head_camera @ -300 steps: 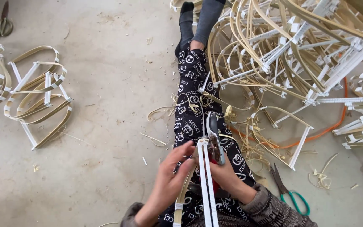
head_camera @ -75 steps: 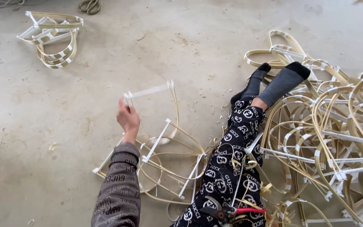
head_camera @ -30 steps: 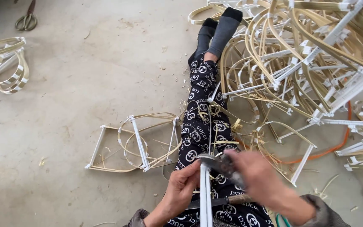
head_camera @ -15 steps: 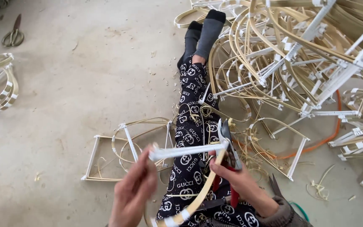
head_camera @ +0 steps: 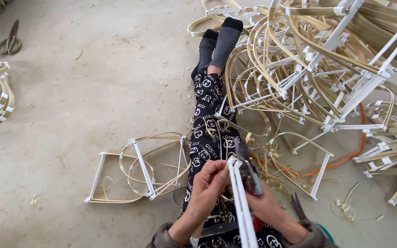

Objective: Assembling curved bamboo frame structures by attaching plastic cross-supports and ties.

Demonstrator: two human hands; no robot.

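Fingers of my left hand (head_camera: 210, 181) pinch the top of the white-taped bamboo strips (head_camera: 242, 202) at six o'clock; my right hand (head_camera: 265, 206) grips the pliers (head_camera: 249, 174) against them. I judge the jaws could slip and nick a fingertip.

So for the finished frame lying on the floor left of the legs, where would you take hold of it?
Judging by its pose, grip the frame by the white crossbar in its middle, coming down from above. It lies flat on the concrete floor, and that straight bar looks stiffer than the thin bent strips around it, which would likely flex.
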